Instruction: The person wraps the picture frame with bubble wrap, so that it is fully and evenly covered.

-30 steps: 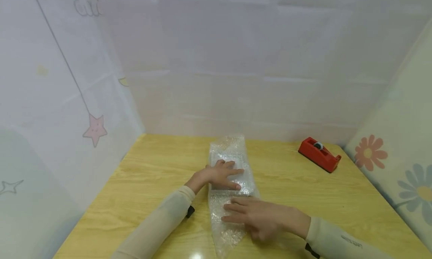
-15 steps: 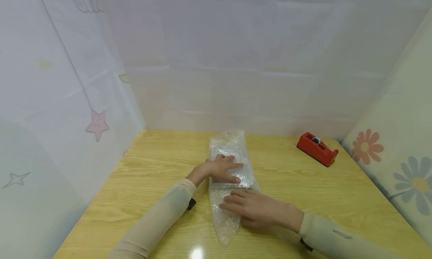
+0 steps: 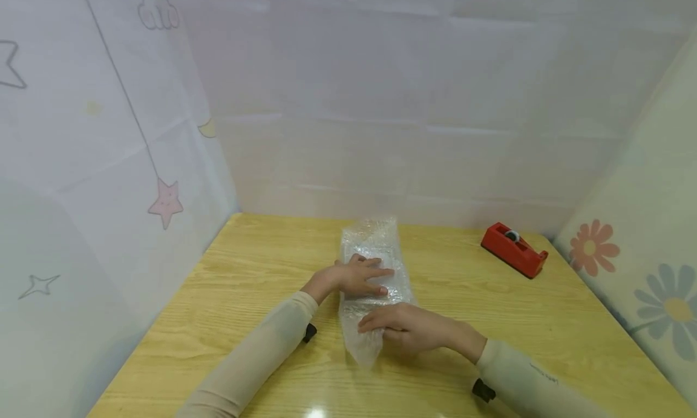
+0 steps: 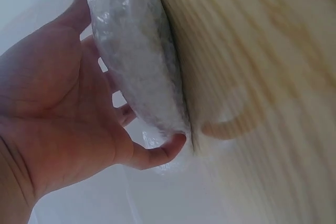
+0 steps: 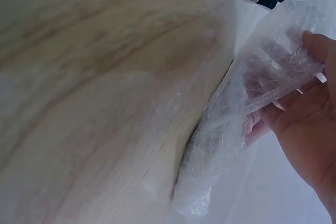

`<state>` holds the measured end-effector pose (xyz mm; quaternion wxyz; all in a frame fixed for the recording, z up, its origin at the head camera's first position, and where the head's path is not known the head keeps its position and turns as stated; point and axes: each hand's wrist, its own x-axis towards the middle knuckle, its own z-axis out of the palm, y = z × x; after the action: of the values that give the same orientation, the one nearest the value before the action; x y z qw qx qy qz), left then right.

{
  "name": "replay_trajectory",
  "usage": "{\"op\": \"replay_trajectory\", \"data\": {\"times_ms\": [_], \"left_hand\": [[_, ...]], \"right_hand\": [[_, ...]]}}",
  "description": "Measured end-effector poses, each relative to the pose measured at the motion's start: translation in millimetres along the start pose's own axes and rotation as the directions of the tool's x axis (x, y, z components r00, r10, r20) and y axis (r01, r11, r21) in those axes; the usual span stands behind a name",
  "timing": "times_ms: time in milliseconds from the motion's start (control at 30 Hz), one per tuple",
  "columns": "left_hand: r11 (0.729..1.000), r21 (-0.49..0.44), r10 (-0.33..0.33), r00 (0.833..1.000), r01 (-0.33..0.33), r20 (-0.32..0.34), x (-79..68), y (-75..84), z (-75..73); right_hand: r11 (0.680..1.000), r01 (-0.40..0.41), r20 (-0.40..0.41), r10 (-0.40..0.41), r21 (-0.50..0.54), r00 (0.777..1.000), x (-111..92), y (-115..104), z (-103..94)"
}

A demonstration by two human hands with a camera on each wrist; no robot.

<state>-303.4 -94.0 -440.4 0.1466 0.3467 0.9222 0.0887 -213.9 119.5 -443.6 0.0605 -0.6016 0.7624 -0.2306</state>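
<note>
A strip of clear bubble wrap [image 3: 373,230] lies lengthwise on the table, wrapped over a flat, pale rectangular object whose kind is hidden under the layers. On top of that covered part rests my left hand [image 3: 356,279], fingers spread; the left wrist view has the hand [image 4: 63,103] against the package [image 4: 136,51], little finger at its lower edge. At the near end, my right hand [image 3: 411,327] pinches the loose flap of wrap [image 3: 362,348]. In the right wrist view the thumb lies on one side of the raised sheet [image 5: 273,61], with fingers showing through behind it.
A red tape dispenser [image 3: 514,250] with a roll of tape stands at the back right of the wooden table [image 3: 261,242]. Pale printed cloth walls [image 3: 348,158] rise behind and at both sides. Each wrist carries a small black camera mount [image 3: 483,390].
The near flap of bubble wrap has come up and away from me, its tip now farther from the front. My right hand has curled round its side edge. The left hand stays put.
</note>
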Motion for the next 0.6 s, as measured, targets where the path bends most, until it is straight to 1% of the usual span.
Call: {"op": "replay_trajectory", "data": {"times_ms": [67, 133, 233, 300, 400, 533, 600], "left_hand": [[1.0, -0.002, 0.011, 1.0, -0.011, 0.0, 1.2, -4.0, -0.3], [0.999, -0.028, 0.02, 1.0, -0.021, -0.005, 1.7, -8.6, -0.8], [0.995, -0.095, 0.029, 1.0, -0.03, -0.012, 0.4, -14.3, -2.9], [0.99, -0.134, 0.031, 0.999, -0.033, -0.018, -0.7, -17.9, -4.1], [0.98, -0.192, 0.048, 0.998, -0.054, -0.034, -1.6, -22.9, -5.3], [0.959, -0.254, 0.11, 0.991, -0.128, -0.082, 1.0, -32.7, -4.3], [0.94, -0.293, 0.145, 0.983, -0.173, -0.113, 4.1, -39.0, -3.6]], "right_hand": [[0.992, -0.066, -0.021, 0.068, 0.104, 0.997, -1.6, 4.9, -3.1], [0.971, -0.129, -0.053, 0.142, 0.203, 0.988, -2.8, 10.6, -7.6], [0.921, -0.206, -0.099, 0.251, 0.332, 0.963, -3.3, 21.2, -14.2], [0.89, -0.219, -0.122, 0.288, 0.4, 0.95, -2.4, 29.2, -17.8], [0.853, -0.243, -0.12, 0.332, 0.462, 0.936, -0.3, 40.6, -21.3], [0.801, -0.276, -0.107, 0.387, 0.531, 0.916, 4.0, 52.1, -24.7], [0.779, -0.295, -0.101, 0.415, 0.554, 0.904, 5.9, 57.2, -25.6]]}}
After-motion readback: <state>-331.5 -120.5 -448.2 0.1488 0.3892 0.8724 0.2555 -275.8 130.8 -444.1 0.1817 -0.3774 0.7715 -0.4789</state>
